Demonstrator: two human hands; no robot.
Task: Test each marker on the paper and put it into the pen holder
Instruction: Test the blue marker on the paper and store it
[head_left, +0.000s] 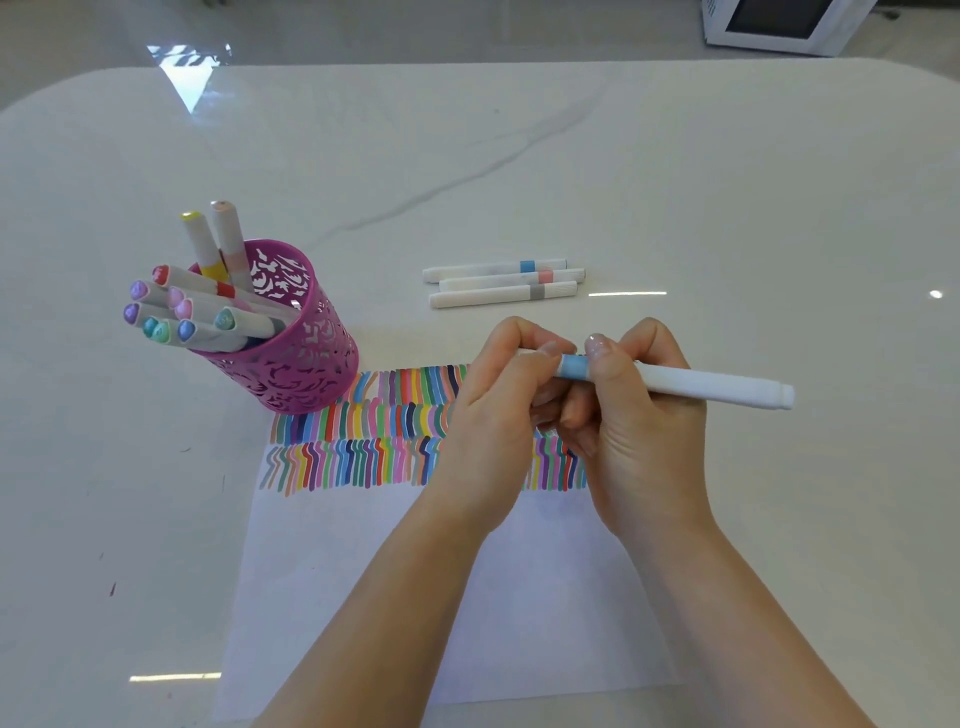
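White marker (691, 383), blue band: gripped by both the left hand (498, 410) and right hand (639, 415) above striped paper (415, 597) near tabletop (519, 156) front edge. Pink pen holder (291, 343), part-filled, stands beside the paper's far-left corner. Three spare markers (504, 283) lie beyond.

White marble-patterned table (675, 171), glossy, filling most of the frame, with rounded far corners at upper left and upper right. A grey vein (467, 179) runs diagonally across its upper centre, from the upper right down towards the left. Window reflection (189, 73), a bright triangular patch, at upper left near the table's far edge. Short bright light streaks (627, 294) at centre right and at lower left; a small round glint at far right. Small dark ink flecks (112, 588) on the surface at lower left. White appliance (779, 23) with a dark front panel, partly cut off, at the upper right corner, beyond the table on a pale floor (363, 31).
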